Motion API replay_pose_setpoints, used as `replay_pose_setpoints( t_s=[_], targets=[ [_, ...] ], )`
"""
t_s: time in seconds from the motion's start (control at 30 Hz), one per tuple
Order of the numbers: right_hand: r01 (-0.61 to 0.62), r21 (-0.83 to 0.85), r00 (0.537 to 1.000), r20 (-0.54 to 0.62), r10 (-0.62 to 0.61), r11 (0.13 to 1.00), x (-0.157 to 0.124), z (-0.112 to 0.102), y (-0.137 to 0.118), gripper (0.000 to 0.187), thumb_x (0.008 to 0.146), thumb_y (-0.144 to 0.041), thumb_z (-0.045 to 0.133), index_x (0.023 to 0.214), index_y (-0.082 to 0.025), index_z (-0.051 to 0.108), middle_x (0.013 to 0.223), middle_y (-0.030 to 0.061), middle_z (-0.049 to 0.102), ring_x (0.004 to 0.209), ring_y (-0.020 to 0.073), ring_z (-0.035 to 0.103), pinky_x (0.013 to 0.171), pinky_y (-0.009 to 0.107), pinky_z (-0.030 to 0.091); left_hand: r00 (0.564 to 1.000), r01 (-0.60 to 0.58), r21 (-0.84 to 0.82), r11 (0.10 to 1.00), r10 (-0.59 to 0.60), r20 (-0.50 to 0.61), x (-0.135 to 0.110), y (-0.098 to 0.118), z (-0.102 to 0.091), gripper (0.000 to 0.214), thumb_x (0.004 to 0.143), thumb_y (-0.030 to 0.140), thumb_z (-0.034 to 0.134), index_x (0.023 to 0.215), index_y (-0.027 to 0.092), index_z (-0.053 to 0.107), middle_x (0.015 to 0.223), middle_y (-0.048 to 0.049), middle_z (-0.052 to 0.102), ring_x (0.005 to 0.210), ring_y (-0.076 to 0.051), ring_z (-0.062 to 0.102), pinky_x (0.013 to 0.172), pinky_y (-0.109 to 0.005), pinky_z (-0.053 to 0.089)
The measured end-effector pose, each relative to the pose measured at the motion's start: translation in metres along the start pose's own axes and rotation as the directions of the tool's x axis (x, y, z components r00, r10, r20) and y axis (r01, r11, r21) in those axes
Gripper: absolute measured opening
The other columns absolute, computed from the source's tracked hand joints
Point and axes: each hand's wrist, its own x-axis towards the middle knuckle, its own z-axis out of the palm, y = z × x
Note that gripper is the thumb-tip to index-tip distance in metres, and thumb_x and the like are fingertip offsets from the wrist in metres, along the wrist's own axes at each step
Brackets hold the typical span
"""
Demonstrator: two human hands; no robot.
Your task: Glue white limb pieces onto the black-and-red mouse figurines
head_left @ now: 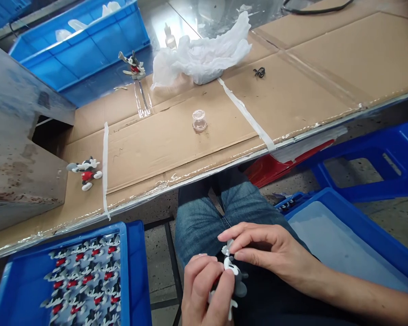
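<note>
Over my lap, my left hand (206,287) is wrapped round a small cartoon mouse figurine (231,268), its white face, dark ears and one pale hand showing past my fingers. My fingers cover most of its body. From the right, my right hand (260,244) closes thumb and fingers on a small white and grey part (227,248) at the figurine's upper side. Whether that part is joined to the figurine I cannot tell.
A blue tray (124,271) with rows of similar figurines stands at the lower left. On the cardboard-covered table (149,154) are a clear plastic cup (200,121), a lone figurine (86,173), another figurine (133,67) and crumpled white plastic (204,56). A blue tray (377,235) lies right.
</note>
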Motion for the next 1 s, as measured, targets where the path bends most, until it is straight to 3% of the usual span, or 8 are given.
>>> replay_pose_setpoints(
  t_s=[0.37, 0.47, 0.53, 0.63, 0.7, 0.77, 0.9, 1.0],
  targets=[
    [0.212, -0.082, 0.977, 0.029, -0.210, 0.974, 0.000, -0.005, 0.007, 0.006, 0.086, -0.025, 0.076, 0.088, -0.028, 0.081, 0.109, 0.0038, 0.075, 0.106, 0.0214, 0.065, 0.096, 0.032, 0.048, 0.990, -0.078, 0.176, 0.981, 0.098, -0.104, -0.002, 0.002, 0.008, 0.020, 0.088, 0.000, 0.057, 0.082, 0.014, 0.071, 0.087, -0.0039, 0.069, 0.089, -0.019, 0.065, 0.089, -0.041, 0.057],
    [0.156, -0.123, 0.987, 0.047, -0.151, 0.980, 0.003, -0.006, 0.006, 0.009, 0.089, -0.027, 0.073, 0.089, -0.022, 0.080, 0.095, 0.0051, 0.075, 0.093, 0.0201, 0.067, 0.087, 0.030, 0.049, 0.999, -0.009, -0.011, 1.000, 0.009, 0.045, 0.001, 0.000, 0.003, 0.012, 0.086, 0.005, 0.062, 0.095, 0.010, 0.069, 0.085, -0.0069, 0.071, 0.084, -0.018, 0.069, 0.087, -0.037, 0.059],
    [0.021, -0.127, 0.998, 0.054, -0.014, 0.992, 0.006, -0.006, 0.003, 0.018, 0.088, -0.033, 0.073, 0.083, -0.017, 0.079, 0.085, 0.0057, 0.073, 0.082, 0.0193, 0.066, 0.076, 0.029, 0.049, 0.965, 0.220, -0.180, 0.959, -0.187, 0.182, 0.001, 0.001, -0.001, 0.024, 0.078, 0.010, 0.076, 0.100, 0.014, 0.068, 0.086, -0.0049, 0.074, 0.079, -0.017, 0.071, 0.079, -0.026, 0.060],
    [-0.200, -0.040, 0.978, 0.056, 0.202, 0.979, 0.008, -0.003, -0.002, 0.030, 0.080, -0.042, 0.077, 0.074, -0.013, 0.075, 0.071, 0.0044, 0.069, 0.067, 0.0156, 0.059, 0.063, 0.026, 0.045, 0.701, 0.705, -0.372, 0.603, -0.670, 0.244, 0.001, 0.008, -0.001, 0.028, 0.065, 0.020, 0.087, 0.089, 0.025, 0.074, 0.078, 0.0058, 0.073, 0.063, -0.008, 0.066, 0.060, -0.011, 0.053],
    [-0.276, 0.016, 0.960, 0.050, 0.275, 0.961, 0.009, -0.001, -0.004, 0.033, 0.076, -0.043, 0.079, 0.071, -0.012, 0.073, 0.065, 0.0030, 0.067, 0.061, 0.0136, 0.055, 0.060, 0.024, 0.043, 0.453, 0.839, -0.447, 0.309, -0.853, 0.260, 0.001, 0.014, 0.000, 0.027, 0.056, 0.024, 0.092, 0.078, 0.028, 0.077, 0.072, 0.0080, 0.072, 0.056, -0.005, 0.061, 0.056, -0.009, 0.049],
    [-0.295, 0.015, 0.955, 0.044, 0.295, 0.955, 0.010, 0.001, -0.006, 0.032, 0.076, -0.042, 0.079, 0.071, -0.011, 0.072, 0.064, 0.0029, 0.066, 0.059, 0.0131, 0.054, 0.058, 0.024, 0.043, 0.304, 0.861, -0.492, 0.131, -0.907, 0.290, 0.002, 0.017, 0.002, 0.031, 0.048, 0.027, 0.095, 0.074, 0.026, 0.078, 0.069, 0.0060, 0.072, 0.055, -0.006, 0.060, 0.056, -0.011, 0.050],
    [-0.283, -0.022, 0.958, 0.042, 0.283, 0.959, 0.009, 0.001, -0.009, 0.031, 0.077, -0.041, 0.077, 0.073, -0.010, 0.073, 0.067, 0.0039, 0.068, 0.060, 0.0128, 0.054, 0.058, 0.023, 0.042, 0.182, 0.847, -0.530, -0.047, -0.910, 0.372, 0.006, 0.015, 0.003, 0.038, 0.042, 0.032, 0.097, 0.072, 0.022, 0.077, 0.062, 0.0020, 0.072, 0.052, -0.009, 0.061, 0.051, -0.013, 0.048],
    [-0.272, -0.025, 0.961, 0.046, 0.273, 0.962, 0.010, -0.001, -0.008, 0.030, 0.076, -0.040, 0.077, 0.073, -0.010, 0.074, 0.066, 0.0031, 0.067, 0.060, 0.0124, 0.053, 0.057, 0.023, 0.041, 0.221, 0.841, -0.540, -0.009, -0.907, 0.359, 0.005, 0.013, 0.004, 0.037, 0.043, 0.033, 0.097, 0.074, 0.024, 0.077, 0.067, 0.0035, 0.072, 0.055, -0.009, 0.061, 0.051, -0.014, 0.048]
  ],
)
